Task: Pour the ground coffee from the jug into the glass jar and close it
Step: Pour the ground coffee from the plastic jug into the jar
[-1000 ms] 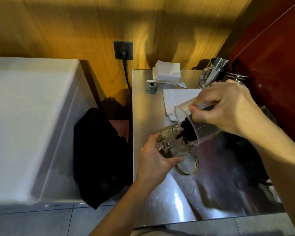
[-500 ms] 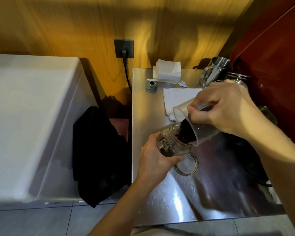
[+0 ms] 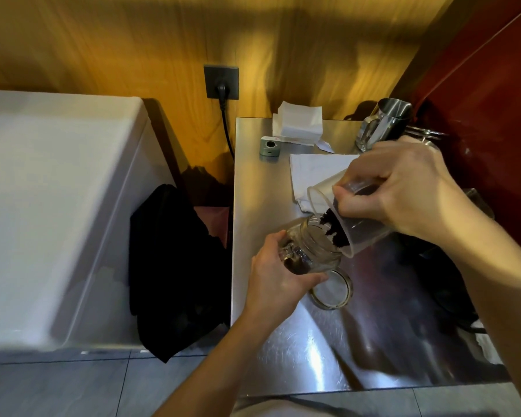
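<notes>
My left hand [image 3: 278,279] grips a small glass jar [image 3: 312,248], tilted with its mouth up and to the right; dark coffee lies in its bottom. My right hand [image 3: 400,188] holds a clear plastic jug [image 3: 348,212] tipped on its side, rim just over the jar's mouth. Dark ground coffee [image 3: 334,227] clings to the jug's lower wall near the rim. The jar's round lid [image 3: 333,291] lies flat on the steel table [image 3: 313,350], just below the jar.
White napkins [image 3: 300,124], a folded white cloth [image 3: 313,170] and a small green device [image 3: 270,145] lie at the table's back. A steel pitcher [image 3: 385,123] stands back right. A white appliance [image 3: 51,206] and black cloth [image 3: 175,266] sit left of the table.
The heap of coffee in the jug has shrunk and slid toward the rim. Both hands hold almost the same places; the jug is tipped slightly further.
</notes>
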A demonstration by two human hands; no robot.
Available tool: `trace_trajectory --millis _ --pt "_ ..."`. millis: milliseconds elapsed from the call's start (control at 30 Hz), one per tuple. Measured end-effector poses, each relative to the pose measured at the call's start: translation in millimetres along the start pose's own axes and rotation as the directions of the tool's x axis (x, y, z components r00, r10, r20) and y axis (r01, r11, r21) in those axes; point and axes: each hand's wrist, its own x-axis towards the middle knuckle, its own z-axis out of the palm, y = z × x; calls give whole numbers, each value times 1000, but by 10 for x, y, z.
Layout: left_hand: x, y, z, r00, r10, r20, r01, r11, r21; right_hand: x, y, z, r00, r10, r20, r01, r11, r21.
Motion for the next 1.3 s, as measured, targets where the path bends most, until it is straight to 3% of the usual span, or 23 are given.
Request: trace_trajectory --millis 400,567,1300 --pt "-6 40 19 1000 16 -8 -16 1000 -3 19 12 0 999 -37 5 37 998 -47" --pt "4 45 33 1000 1 -24 -1 1000 4 30 2 70 992 -128 -1 126 984 -123" --pt "-21 64 84 998 -24 -51 26 999 28 77 -19 74 976 -217 12 216 965 -145"
